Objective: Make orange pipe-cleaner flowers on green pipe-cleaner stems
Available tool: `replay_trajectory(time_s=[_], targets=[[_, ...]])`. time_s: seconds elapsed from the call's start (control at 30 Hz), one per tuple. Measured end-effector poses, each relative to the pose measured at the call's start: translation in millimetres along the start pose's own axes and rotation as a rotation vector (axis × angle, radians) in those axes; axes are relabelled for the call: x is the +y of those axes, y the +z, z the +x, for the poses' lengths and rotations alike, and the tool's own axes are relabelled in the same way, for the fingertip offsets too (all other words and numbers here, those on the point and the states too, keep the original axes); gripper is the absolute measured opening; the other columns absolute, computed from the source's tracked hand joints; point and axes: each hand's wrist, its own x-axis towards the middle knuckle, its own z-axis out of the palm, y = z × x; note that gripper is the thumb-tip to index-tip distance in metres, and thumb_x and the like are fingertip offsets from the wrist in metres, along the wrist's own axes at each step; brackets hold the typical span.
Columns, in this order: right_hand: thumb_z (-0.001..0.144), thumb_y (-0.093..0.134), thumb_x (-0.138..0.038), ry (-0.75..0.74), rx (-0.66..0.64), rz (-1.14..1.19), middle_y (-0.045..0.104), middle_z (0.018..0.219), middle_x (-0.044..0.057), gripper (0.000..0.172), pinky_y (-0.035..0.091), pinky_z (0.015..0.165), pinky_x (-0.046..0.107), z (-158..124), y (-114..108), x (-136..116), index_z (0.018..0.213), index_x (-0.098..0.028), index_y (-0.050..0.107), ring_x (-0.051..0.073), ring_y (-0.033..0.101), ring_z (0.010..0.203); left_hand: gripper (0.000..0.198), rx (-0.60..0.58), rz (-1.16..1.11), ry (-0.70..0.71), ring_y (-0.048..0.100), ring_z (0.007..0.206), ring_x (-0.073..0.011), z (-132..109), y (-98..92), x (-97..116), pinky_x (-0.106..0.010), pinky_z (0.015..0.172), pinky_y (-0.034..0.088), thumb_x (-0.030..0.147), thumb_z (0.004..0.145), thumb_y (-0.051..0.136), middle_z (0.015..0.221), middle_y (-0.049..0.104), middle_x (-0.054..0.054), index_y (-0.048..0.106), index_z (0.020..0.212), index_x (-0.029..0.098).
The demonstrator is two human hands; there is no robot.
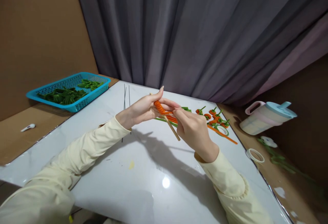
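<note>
My left hand (148,108) holds a slim wooden stick (173,130) that slants down to the right. Around the stick's upper part winds an orange pipe cleaner (159,107) in tight coils. Its loose end is pinched in the fingertips of my right hand (191,126), just right of the stick. Beneath and behind both hands lie straight orange pipe cleaners (222,133) and green ones, partly hidden by my fingers. Small orange shapes with green stems (217,118) sit grouped on the table to the right.
A blue basket (77,106) with green pieces stands at the left. Thin dark wires (124,97) lie behind my left wrist. At the right are a green tape roll (222,130), a white tape roll (255,155) and a lidded cup (268,118). An earbud (28,127) rests far left.
</note>
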Motion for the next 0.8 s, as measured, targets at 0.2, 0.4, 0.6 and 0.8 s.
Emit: replay_trajectory(time_s=[0.2,0.4,0.6,0.8], targets=[[0.081,0.035,-0.007,0.138,-0.071,0.203,0.044,0.049,-0.002,0.025,0.025,0.046,0.022,1.3,-1.1,-0.1,0.061,-0.019,0.045,0.009,0.031,0.042,0.064,-0.086,-0.02,0.042,0.054,0.112,-0.0296,0.4,-2.4,-3.4,-0.043,0.096,0.038,0.056,0.091,0.023,0.115,0.063,-0.016,0.069,0.101,0.012],[0.086,0.047,-0.027,0.426,-0.208,0.669,0.039,0.045,-0.005,0.028,0.026,0.048,0.023,6.6,2.2,9.0,0.06,-0.018,0.051,0.008,0.031,0.042,0.062,-0.119,-0.059,0.063,0.049,0.118,-0.0282,2.6,-0.3,-6.4,-0.039,0.094,0.041,0.056,0.091,0.022,0.133,0.05,-0.01,0.067,0.107,0.017],[0.085,0.051,-0.046,0.739,-0.293,1.411,0.043,0.047,-0.005,0.033,0.023,0.043,0.021,0.2,25.4,-4.4,0.071,-0.016,0.055,0.007,0.031,0.041,0.057,-0.066,-0.086,0.118,0.057,0.108,-0.0249,4.1,5.1,-11.6,-0.039,0.084,0.048,0.057,0.092,0.018,0.142,0.039,-0.002,0.057,0.12,0.028],[0.086,0.049,-0.03,1.066,-0.219,1.868,0.035,0.046,-0.009,0.023,0.01,0.039,0.02,-1.0,32.6,-29.4,0.067,-0.018,0.042,0.004,0.011,0.038,0.064,0.022,-0.004,0.219,0.051,0.119,-0.0251,12.1,6.0,-26.7,-0.037,0.091,0.046,0.066,0.086,0.015,0.135,0.049,-0.005,0.047,0.129,0.031]])
